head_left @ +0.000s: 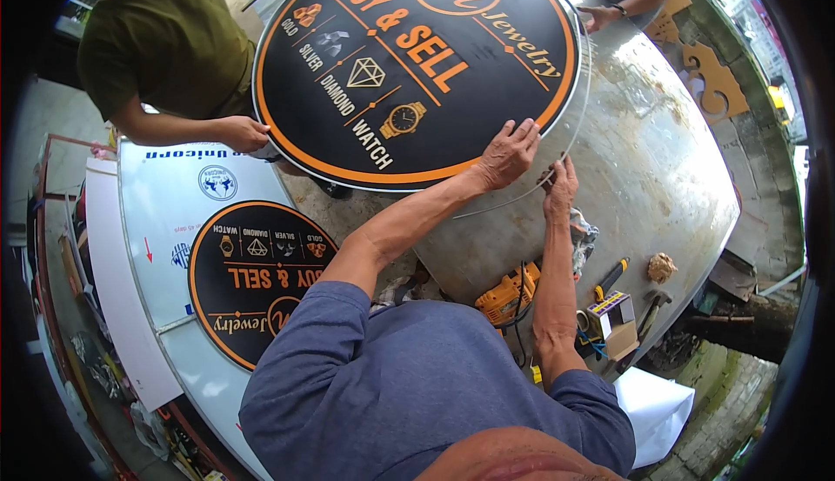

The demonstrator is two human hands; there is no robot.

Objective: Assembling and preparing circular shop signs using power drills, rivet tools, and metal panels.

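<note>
A large round black sign (409, 63) with an orange border lies on a grey metal table (661, 168). My left hand (507, 152) rests flat on the sign's lower right edge, fingers spread. Just below it my right hand (559, 187) pinches the thin clear rim strip (581, 107) that curves around the sign's edge. A person in a green shirt presses a hand (242, 133) on the sign's left edge. Another person's hand (600, 16) touches the far right edge.
A second round black sign (252, 277) lies on a white panel (165, 220) at the left. Near me on the table are a yellow power tool (507, 294), a small box (611, 314), a hammer (651, 307) and a rag (663, 267).
</note>
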